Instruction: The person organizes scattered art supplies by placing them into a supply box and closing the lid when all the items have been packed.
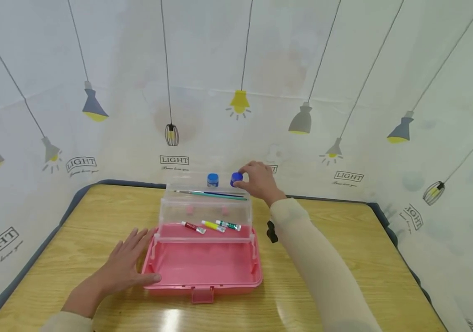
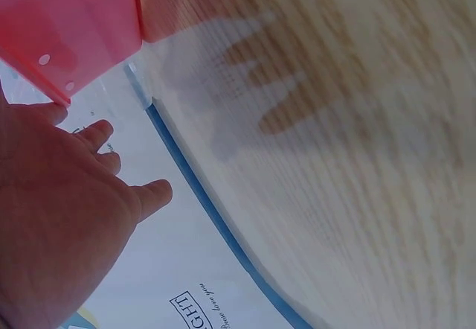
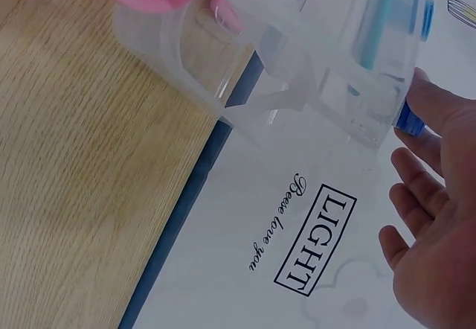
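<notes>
My right hand (image 1: 260, 181) pinches a small dark-blue paint jar (image 1: 235, 177) between thumb and forefinger, at the right end of the top clear tray (image 1: 186, 180). In the right wrist view the thumb and forefinger hide most of this jar (image 3: 410, 120). A lighter blue jar (image 1: 212, 180) stands to its left in that tray. My left hand (image 1: 125, 266), fingers spread, rests against the left side of an opened pink box (image 1: 203, 265), with its thumb over the front left rim. The left wrist view shows the fingers stretched along the pink wall (image 2: 67, 24).
Two slim paintbrushes (image 1: 215, 196) lie across the middle clear tray. On the lower clear tray are red, yellow (image 1: 213, 226) and green (image 1: 229, 225) paint tubes. A small black object (image 1: 272, 232) sits right of the box on the wooden table (image 1: 327, 258). Behind hangs a lamp-patterned cloth (image 1: 203, 55).
</notes>
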Demonstrator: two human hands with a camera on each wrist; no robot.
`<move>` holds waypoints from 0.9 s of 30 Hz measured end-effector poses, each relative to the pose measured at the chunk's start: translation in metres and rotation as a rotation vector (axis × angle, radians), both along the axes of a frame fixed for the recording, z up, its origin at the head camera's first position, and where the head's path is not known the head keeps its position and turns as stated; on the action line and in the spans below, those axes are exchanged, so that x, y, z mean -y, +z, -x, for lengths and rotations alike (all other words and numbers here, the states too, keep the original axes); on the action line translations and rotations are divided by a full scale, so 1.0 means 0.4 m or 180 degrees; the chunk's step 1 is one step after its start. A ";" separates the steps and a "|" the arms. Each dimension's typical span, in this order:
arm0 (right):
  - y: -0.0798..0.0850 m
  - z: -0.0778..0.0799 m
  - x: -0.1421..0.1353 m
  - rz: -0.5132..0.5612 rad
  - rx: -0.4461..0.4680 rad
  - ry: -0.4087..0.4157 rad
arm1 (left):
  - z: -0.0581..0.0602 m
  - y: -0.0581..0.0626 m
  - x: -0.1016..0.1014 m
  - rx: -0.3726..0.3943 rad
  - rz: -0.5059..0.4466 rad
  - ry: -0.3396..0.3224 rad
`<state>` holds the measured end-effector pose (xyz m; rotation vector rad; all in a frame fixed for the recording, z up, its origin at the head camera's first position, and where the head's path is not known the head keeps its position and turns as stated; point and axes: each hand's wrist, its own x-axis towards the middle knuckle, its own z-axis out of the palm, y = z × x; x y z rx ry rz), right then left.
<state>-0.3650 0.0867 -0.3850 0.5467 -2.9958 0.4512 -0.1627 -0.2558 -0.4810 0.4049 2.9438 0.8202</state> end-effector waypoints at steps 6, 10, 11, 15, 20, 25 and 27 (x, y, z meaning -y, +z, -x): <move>-0.010 0.007 -0.003 -0.0016 0.0026 0.0000 | 0.003 -0.001 -0.001 0.0091 -0.0023 0.0037; -0.013 0.008 -0.001 -0.0022 0.0053 -0.0005 | 0.002 -0.003 0.001 0.0103 -0.0036 0.0049; -0.014 0.008 0.000 -0.0029 0.0060 -0.0011 | 0.002 -0.003 0.001 0.0108 -0.0043 0.0052; -0.012 0.006 0.004 -0.0038 0.0099 -0.0047 | 0.000 -0.001 0.001 0.0111 -0.0047 0.0058; -0.008 0.002 0.007 -0.0064 0.0141 -0.0087 | -0.003 0.004 0.000 0.0109 -0.0056 0.0057; -0.004 0.001 0.000 -0.0106 0.0174 -0.0075 | -0.004 0.006 -0.003 0.0139 -0.0072 0.0060; -0.001 -0.001 -0.005 -0.0121 0.0164 -0.0051 | -0.004 0.005 -0.002 0.0132 -0.0058 0.0060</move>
